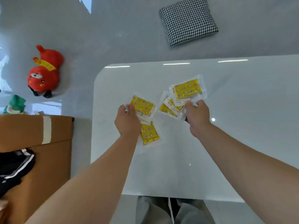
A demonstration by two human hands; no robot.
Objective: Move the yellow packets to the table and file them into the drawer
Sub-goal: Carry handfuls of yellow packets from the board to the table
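Note:
Several yellow packets in clear wrappers are over the white table (226,143). My left hand (127,122) grips one yellow packet (142,106) by its near edge, and another packet (149,134) sticks out below that hand. My right hand (196,116) pinches a fanned bunch of packets; the top one (187,89) points up and right, with two more packets (168,109) spread under it to the left. No drawer is in view.
A brown cardboard box (53,151) stands left of the table, with dark clothing (14,168) on it. On the grey floor lie a red plush toy (43,71), a green toy (16,104) and a houndstooth cushion (188,21). My legs show below the table's near edge.

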